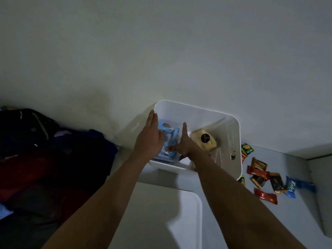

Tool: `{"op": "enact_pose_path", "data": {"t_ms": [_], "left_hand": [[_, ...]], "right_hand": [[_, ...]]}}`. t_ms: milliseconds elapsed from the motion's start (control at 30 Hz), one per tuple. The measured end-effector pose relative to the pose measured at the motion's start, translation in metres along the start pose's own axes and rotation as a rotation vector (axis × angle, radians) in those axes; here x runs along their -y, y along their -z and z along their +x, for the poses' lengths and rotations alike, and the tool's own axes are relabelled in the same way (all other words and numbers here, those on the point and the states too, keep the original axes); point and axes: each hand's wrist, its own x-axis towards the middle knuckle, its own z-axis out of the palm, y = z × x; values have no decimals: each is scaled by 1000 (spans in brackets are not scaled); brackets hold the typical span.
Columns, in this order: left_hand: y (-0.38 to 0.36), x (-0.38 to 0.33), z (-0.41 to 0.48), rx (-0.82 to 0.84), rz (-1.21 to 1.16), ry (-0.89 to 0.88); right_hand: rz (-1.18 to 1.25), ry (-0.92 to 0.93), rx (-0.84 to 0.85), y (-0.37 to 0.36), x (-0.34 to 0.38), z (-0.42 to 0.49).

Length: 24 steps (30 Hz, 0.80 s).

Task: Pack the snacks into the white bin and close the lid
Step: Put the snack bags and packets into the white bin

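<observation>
The white bin (195, 108) stands open against the wall. Inside it lie several light blue snack packs (170, 135) on the left and a wrapped yellow pastry (203, 139) with a dark round sticker on the right. Both my hands reach into the bin. My left hand (150, 133) lies with straight fingers along the left side of the blue packs. My right hand (184, 142) stands with straight fingers along their right side, its thumb touching them. The white lid (179, 209) lies flat on the table in front of the bin.
Loose snack packets lie on the table right of the bin: green ones (247, 150), red and brown bars (260, 174), a red one (265, 195) and a blue pack (292, 186). A pile of dark clothes (45, 159) lies on the left.
</observation>
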Motion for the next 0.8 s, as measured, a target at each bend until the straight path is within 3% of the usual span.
{"op": "enact_pose_path", "data": {"t_ms": [200, 400, 667, 800], "left_hand": [[-4, 2, 1, -62, 51, 19], [4, -5, 3, -84, 247, -59], [-9, -114, -6, -161, 45, -277], [-45, -186, -30, -170, -5, -401]], "right_hand": [[-31, -23, -22, -2, -2, 0], [-95, 108, -219, 17, 3, -12], [49, 342, -638, 102, -5, -76], [83, 351, -764, 159, -50, -119]]}}
